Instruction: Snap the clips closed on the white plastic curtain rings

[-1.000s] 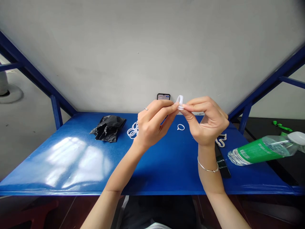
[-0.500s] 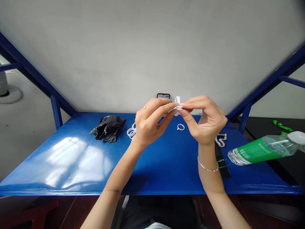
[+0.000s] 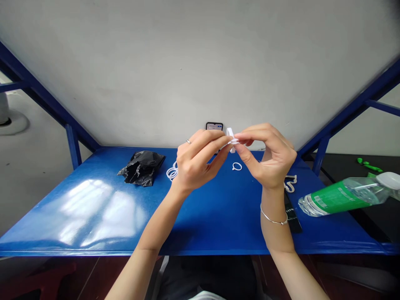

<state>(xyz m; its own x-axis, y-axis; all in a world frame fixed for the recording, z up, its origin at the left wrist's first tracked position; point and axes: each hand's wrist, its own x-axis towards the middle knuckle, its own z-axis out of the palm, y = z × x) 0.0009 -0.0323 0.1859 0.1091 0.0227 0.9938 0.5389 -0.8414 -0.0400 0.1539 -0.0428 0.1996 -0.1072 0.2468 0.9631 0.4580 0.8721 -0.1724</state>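
My left hand and my right hand meet fingertip to fingertip above the blue table. Between their pinched fingers is a small white plastic ring, its band standing up above the fingertips. Part of it is covered by the fingers, so how its ends sit together is hidden. Below the hands, a single white ring with a small tab lies on the table. Several more white rings lie in a pile, partly behind my left hand.
A crumpled black plastic bag lies left on the blue table. A phone leans at the wall. Right are white curved pieces, a dark flat item under my wrist, and a tilted water bottle.
The white ring has turned and tipped slightly between my fingers. My right hand has shifted a little to the left. Everything on the table lies as before.
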